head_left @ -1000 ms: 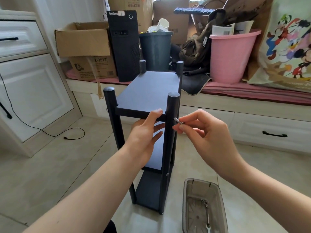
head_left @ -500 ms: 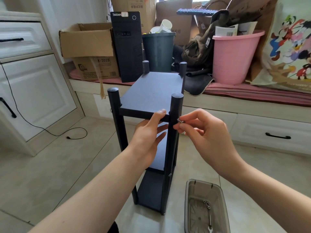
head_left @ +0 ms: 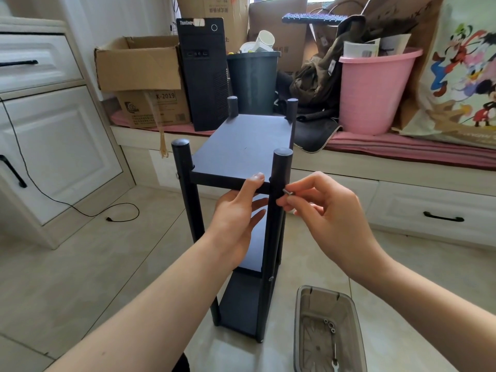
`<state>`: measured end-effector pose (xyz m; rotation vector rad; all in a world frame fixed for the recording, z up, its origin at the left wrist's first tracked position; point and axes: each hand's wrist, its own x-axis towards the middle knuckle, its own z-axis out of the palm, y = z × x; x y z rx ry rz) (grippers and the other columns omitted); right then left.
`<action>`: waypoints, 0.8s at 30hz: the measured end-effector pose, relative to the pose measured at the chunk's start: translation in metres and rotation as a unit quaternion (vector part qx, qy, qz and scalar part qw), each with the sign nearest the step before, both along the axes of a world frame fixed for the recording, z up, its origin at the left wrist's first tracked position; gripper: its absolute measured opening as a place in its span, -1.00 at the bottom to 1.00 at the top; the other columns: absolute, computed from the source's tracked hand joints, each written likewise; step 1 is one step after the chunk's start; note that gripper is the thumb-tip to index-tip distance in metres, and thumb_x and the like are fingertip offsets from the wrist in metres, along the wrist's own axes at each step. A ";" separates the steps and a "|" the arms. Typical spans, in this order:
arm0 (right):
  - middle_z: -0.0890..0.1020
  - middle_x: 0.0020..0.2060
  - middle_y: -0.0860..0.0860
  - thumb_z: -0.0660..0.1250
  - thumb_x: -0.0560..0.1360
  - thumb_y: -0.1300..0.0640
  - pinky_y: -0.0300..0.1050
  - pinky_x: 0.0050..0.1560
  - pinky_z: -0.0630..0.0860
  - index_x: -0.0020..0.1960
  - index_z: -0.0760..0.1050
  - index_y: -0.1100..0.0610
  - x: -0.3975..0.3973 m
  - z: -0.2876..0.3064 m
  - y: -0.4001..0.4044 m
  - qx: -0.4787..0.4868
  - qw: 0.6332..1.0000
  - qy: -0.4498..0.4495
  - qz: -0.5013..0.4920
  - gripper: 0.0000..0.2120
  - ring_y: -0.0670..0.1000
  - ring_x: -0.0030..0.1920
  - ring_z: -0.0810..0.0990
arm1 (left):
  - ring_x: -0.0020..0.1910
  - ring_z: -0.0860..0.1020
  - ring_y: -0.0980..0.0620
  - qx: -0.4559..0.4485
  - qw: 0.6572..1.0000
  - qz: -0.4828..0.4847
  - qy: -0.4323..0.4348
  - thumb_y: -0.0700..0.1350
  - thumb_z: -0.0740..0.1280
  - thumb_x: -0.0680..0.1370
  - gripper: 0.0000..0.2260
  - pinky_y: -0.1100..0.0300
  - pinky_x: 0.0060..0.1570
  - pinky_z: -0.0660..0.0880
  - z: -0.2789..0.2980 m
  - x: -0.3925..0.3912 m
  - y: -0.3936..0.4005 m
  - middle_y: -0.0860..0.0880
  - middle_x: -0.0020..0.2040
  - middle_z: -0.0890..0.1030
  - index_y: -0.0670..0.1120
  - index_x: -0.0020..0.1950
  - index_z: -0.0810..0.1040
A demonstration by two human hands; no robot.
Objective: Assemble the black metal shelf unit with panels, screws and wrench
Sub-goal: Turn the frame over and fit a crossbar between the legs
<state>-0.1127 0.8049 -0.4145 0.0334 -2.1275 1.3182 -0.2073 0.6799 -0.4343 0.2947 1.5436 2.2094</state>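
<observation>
I see the black metal shelf unit [head_left: 241,157] standing upright on the beige tiled floor [head_left: 80,264], just in front of the low white window bench [head_left: 402,178]. It has 4 round capped posts and 3 flat dark panels stacked top, middle and bottom — the finish is matte and plain. A small silver screw head shows on the near left post at the top panel, another low on the near right post. My left hand [head_left: 236,218] grips the front edge of the top panel, thumb on the edge, fingers underneath. My right hand [head_left: 322,210] pinches a small silver screw [head_left: 288,192] against the near right post [head_left: 276,210] at top-panel height. A translucent grey plastic tray [head_left: 300,331] sits on the floor beside the unit's near right foot — small washers and a small wrench [head_left: 334,361] lie inside.
</observation>
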 end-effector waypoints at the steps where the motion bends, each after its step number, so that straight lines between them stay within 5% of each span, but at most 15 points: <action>1: 0.72 -0.19 -0.15 0.39 0.53 0.28 -0.28 -0.08 0.58 -0.06 0.53 0.03 0.000 0.000 0.000 0.001 1.000 0.000 0.000 -0.85 -0.13 -0.13 0.70 | 0.14 0.66 0.01 0.000 1.000 0.000 0.001 0.10 0.33 0.59 -0.61 0.12 0.16 0.49 0.000 0.000 0.000 -0.08 0.13 0.71 -0.16 0.26 0.60; 12: 0.69 -0.28 -0.12 0.49 0.45 0.24 -0.30 -0.20 0.57 -0.19 0.51 -0.02 0.000 0.003 0.002 0.002 0.999 0.006 -0.033 -0.78 -0.12 -0.22 0.69 | 0.15 0.66 -0.02 -0.002 1.000 -0.010 0.016 0.10 0.31 0.61 -0.65 0.07 0.23 0.49 -0.002 -0.001 0.000 -0.11 0.10 0.71 -0.14 0.21 0.62; 24: 0.66 -0.26 -0.16 0.48 0.47 0.23 -0.30 -0.17 0.57 -0.14 0.51 0.02 -0.003 0.004 -0.002 0.073 0.994 0.016 -0.082 -0.82 -0.14 -0.23 0.66 | 0.08 0.69 0.00 0.023 1.000 -0.015 0.015 0.06 0.31 0.62 -0.70 0.19 0.01 0.55 0.000 0.000 0.001 -0.12 0.08 0.71 -0.13 0.17 0.60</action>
